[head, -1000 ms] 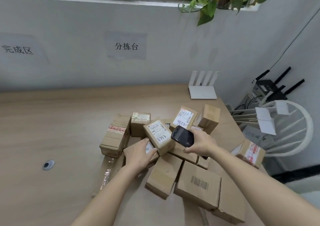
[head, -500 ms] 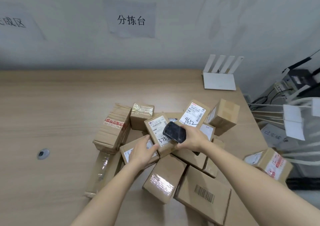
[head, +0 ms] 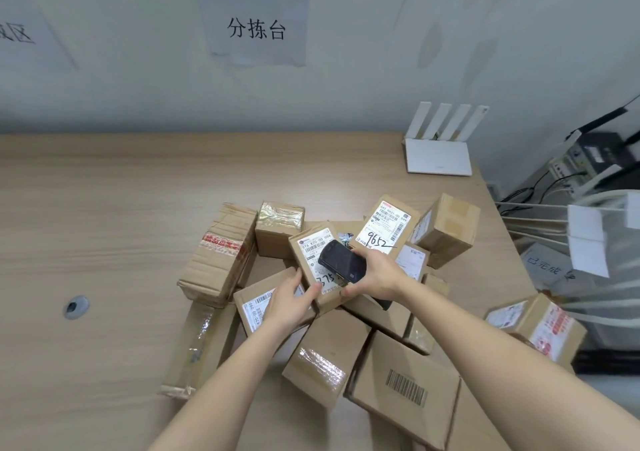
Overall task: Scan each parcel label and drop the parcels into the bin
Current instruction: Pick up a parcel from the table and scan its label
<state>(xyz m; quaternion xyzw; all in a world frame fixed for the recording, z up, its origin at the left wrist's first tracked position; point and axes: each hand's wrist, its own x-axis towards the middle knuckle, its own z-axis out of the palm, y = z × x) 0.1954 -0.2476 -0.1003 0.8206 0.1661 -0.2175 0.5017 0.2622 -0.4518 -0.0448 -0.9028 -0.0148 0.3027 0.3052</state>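
Observation:
Several brown cardboard parcels lie heaped on the wooden table (head: pixel 104 229). My left hand (head: pixel 291 303) grips the lower edge of a small parcel (head: pixel 313 255) whose white label faces up, with a handwritten number partly covered. My right hand (head: pixel 377 274) holds a black handheld scanner (head: pixel 341 265) just over that label. Behind it stands a parcel marked 9652 (head: pixel 384 229). A white wire bin (head: pixel 595 277) sits off the table's right edge, and another labelled parcel (head: pixel 540 326) lies beside it.
A white router (head: pixel 438 154) stands at the table's back right corner. A long taped box (head: pixel 220 256) and a flat taped parcel (head: pixel 201 343) lie left of the heap. A cable hole (head: pixel 74 307) is in the tabletop at left. Paper signs hang on the wall (head: pixel 256 28).
The camera tilted down and drew closer. My right hand brought the scanner left, over the label of the parcel that my left hand grips.

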